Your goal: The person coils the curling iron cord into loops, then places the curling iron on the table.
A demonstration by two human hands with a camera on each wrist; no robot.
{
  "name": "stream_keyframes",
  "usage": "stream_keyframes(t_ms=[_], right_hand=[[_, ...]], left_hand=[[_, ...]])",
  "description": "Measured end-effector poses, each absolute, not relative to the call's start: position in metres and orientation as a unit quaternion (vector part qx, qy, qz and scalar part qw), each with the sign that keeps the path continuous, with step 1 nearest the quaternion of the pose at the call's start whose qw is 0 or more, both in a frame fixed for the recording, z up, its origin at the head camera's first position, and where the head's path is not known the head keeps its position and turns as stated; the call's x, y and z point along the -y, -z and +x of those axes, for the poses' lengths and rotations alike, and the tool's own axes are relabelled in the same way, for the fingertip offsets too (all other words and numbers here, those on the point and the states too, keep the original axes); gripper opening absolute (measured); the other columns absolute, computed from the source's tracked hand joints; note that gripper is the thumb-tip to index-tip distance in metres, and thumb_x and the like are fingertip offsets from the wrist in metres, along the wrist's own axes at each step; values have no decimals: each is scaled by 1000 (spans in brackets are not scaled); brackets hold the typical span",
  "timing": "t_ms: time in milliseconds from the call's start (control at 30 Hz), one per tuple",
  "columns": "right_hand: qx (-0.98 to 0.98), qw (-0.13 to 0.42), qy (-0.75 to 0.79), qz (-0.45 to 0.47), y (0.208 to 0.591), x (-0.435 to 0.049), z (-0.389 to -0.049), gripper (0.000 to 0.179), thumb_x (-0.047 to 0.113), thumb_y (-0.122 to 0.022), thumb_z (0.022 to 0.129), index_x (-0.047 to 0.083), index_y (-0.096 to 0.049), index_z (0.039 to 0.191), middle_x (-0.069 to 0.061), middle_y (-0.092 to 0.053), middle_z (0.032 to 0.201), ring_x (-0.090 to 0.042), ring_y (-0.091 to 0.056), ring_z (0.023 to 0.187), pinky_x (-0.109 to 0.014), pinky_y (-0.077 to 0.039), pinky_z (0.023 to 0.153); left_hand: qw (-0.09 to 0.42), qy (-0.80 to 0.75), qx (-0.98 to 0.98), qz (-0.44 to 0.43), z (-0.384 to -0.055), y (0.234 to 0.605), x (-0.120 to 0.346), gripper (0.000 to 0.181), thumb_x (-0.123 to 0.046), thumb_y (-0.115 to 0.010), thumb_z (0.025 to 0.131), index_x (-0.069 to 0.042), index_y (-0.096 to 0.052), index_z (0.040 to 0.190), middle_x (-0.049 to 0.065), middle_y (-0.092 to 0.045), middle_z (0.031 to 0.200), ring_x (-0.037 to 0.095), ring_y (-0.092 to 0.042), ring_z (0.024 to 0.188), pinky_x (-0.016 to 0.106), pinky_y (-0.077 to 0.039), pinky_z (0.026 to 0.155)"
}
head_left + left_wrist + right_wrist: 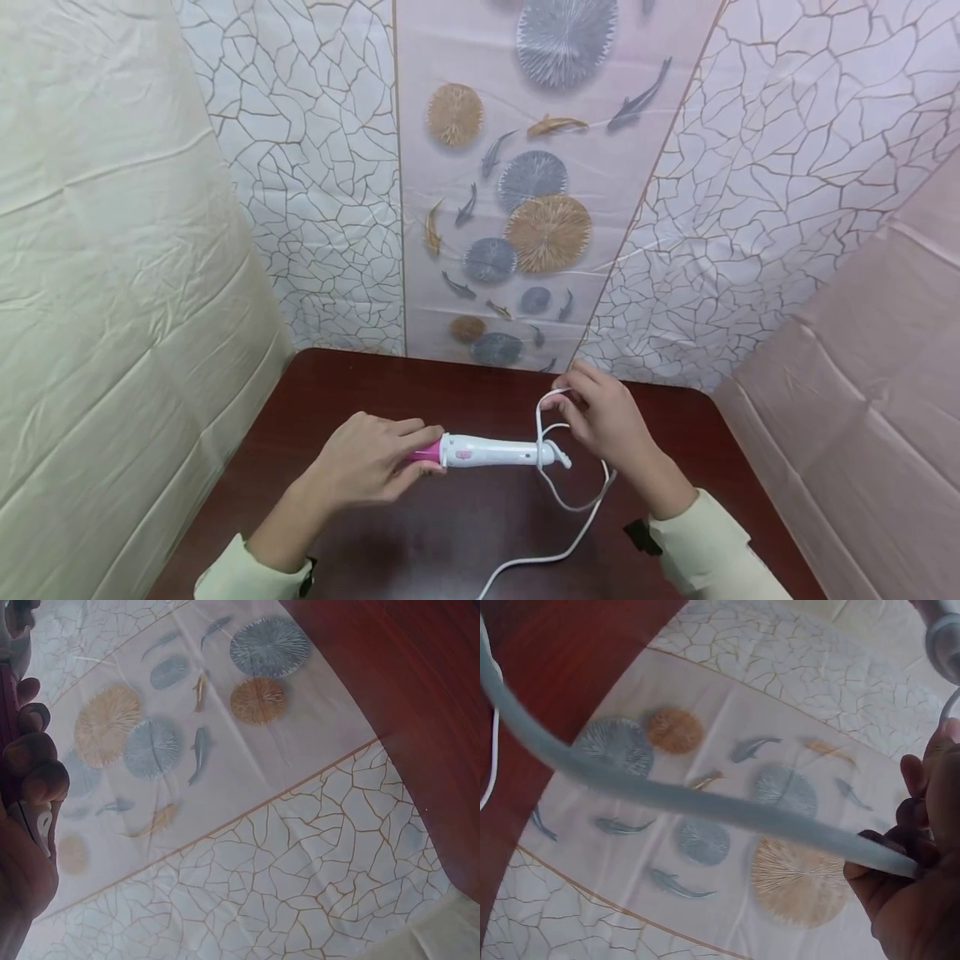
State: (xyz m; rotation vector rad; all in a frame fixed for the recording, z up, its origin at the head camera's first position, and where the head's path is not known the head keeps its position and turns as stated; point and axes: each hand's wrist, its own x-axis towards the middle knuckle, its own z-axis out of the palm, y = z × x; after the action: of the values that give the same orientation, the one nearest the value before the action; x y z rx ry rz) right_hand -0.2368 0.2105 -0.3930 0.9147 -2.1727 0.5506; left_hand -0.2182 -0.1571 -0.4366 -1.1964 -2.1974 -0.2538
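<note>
A white and pink hair styling iron (495,452) lies level above the table, its handle pointing right. My left hand (371,460) grips it by the pink end, fingers curled round; much of that end is hidden in the palm. In the left wrist view the same fingers (34,761) wrap the pink part. A white cord (558,557) leaves the handle's right end and loops around it there. With thumb and fingers, my right hand (603,421) pinches this cord just above and right of the handle end. The right wrist view shows the cord (697,802) running into that hand.
Beneath both hands is a dark red-brown table (442,533) with rounded far corners. The cord trails across it toward the near edge. Behind stands a patterned cloth wall (495,208), and plain cream cloth (112,292) hangs at both sides.
</note>
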Motion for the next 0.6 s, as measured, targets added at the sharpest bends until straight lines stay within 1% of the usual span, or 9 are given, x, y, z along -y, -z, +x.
stream_keyframes(t_ms=[67,100,167,267,367,467,600], right_hand=[[849,334,-231,338,397,-211,-239,16,2,-86,91,12,-74,97,5,-52,81,-3,-43,69,-23,-40,60],[855,324,-237,329,398,-211,-240,19,-1,-86,90,13,-75,97,7,-52,81,-2,-43,69,-23,-40,61],[864,308,-246,312,401,-211,-243,21,-3,-85,90,15,-76,96,8,-54,81,-2,-44,69,-23,-41,61],[880,287,-249,285,406,-211,-246,20,-4,-82,92,15,-77,94,7,-62,83,-4,-49,71,-27,-45,65],[895,261,-246,264,411,-211,-247,18,-3,-79,95,15,-77,93,6,-65,85,-6,-51,73,-29,-47,68],[906,238,-242,254,417,-211,-247,18,-1,-77,98,16,-78,93,6,-62,84,-7,-49,72,-28,-46,67],[910,218,-243,256,425,-211,-245,19,-1,-74,101,16,-77,96,7,-55,84,-6,-48,71,-26,-45,65]], left_hand=[[318,96,826,-455,-218,437,157,40,-59,-62,107,-27,-80,124,-15,-63,79,-4,-29,59,15,-22,54],[322,95,824,-456,-219,436,157,42,-60,-59,108,-27,-80,124,-15,-62,78,-4,-29,59,15,-22,54],[329,94,820,-458,-218,435,157,44,-61,-54,110,-27,-80,123,-15,-60,77,-4,-28,59,14,-21,54],[335,96,815,-464,-217,433,156,48,-61,-48,112,-26,-80,123,-14,-60,76,-4,-28,59,14,-20,53],[345,101,808,-466,-216,430,154,52,-61,-43,114,-25,-80,123,-14,-60,76,-4,-30,59,14,-19,53],[360,107,803,-462,-217,428,154,53,-60,-42,115,-24,-79,122,-14,-60,76,-3,-30,59,15,-20,52],[377,114,798,-455,-220,427,155,50,-59,-44,114,-23,-79,120,-13,-60,75,-3,-31,58,16,-21,50]])
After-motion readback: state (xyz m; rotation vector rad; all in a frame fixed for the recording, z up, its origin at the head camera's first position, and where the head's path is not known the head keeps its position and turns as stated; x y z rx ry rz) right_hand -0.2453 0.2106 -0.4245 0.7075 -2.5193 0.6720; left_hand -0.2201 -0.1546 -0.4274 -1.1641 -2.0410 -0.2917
